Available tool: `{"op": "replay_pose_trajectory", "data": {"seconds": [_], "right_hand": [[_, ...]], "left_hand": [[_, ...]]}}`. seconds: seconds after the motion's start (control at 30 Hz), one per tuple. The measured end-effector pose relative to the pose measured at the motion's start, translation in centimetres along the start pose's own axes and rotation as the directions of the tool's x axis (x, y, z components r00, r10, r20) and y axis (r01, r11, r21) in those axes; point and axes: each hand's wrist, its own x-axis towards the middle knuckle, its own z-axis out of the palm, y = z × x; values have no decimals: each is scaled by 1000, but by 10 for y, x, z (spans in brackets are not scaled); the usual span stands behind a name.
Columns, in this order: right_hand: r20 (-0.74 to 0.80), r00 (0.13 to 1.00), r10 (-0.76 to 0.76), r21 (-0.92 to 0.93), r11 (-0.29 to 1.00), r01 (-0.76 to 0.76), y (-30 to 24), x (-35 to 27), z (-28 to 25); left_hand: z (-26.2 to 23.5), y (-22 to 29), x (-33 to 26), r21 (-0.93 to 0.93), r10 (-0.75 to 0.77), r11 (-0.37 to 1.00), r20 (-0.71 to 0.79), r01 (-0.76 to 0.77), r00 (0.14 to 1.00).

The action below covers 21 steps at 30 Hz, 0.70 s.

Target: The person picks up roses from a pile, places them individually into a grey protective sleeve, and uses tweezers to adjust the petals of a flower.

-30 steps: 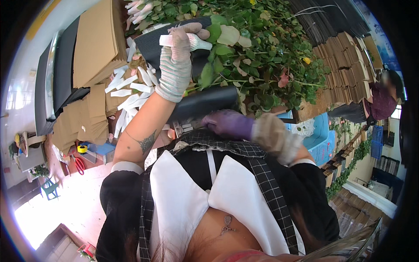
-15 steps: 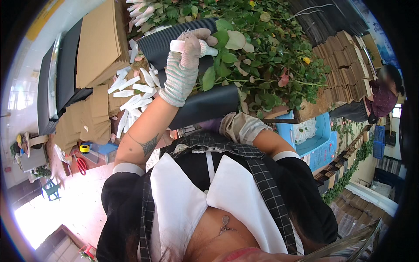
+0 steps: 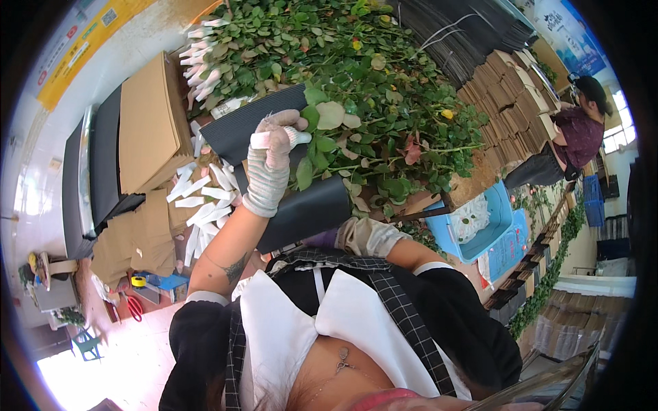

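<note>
My left hand (image 3: 271, 164), in a white and grey knit glove, is closed around a rose head in a white net sleeve (image 3: 260, 140). Green leaves (image 3: 306, 172) lie just right of it. Beneath this hand is a black ribbed sheet (image 3: 236, 130), and nearer to me a smooth black flap (image 3: 305, 214). My right hand (image 3: 367, 238), in a beige glove with purple toward the fingers, is low beside that flap. Its fingers are mostly hidden. Loose white net sleeves (image 3: 205, 198) lie in a heap left of my left forearm.
A large pile of leafy rose stems (image 3: 384, 103) covers the far bench. Cardboard stacks stand left (image 3: 154, 123) and right (image 3: 504, 96). A blue bin (image 3: 469, 250) holds white pieces. Red scissors (image 3: 134, 308) and yellow tape (image 3: 139, 281) lie lower left. Another person (image 3: 579, 127) stands far right.
The whole view has shifted, so the bench and my hands appear lower in the picture. My left hand keeps its grip on the sleeved rose. The other person is more fully in view.
</note>
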Motion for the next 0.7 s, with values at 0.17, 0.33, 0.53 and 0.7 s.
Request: {"op": "replay_pose_trajectory", "data": {"seconds": [0.17, 0.33, 0.53, 0.7], "right_hand": [[160, 968, 195, 42, 978, -204, 26, -64, -36], [-235, 822, 519, 301, 843, -446, 39, -171, -139], [-582, 813, -8, 70, 996, 60, -71, -66, -257], [-411, 896, -168, -269, 961, 57, -72, 20, -243]], "left_hand": [[-5, 7, -3, 135, 42, 990, -28, -38, 999], [-11, 11, 1, 64, 30, 997, 57, -34, 998], [11, 10, 3, 252, 182, 935, 266, -251, 947], [30, 36, 13, 580, 369, 678, 264, -452, 891]]}}
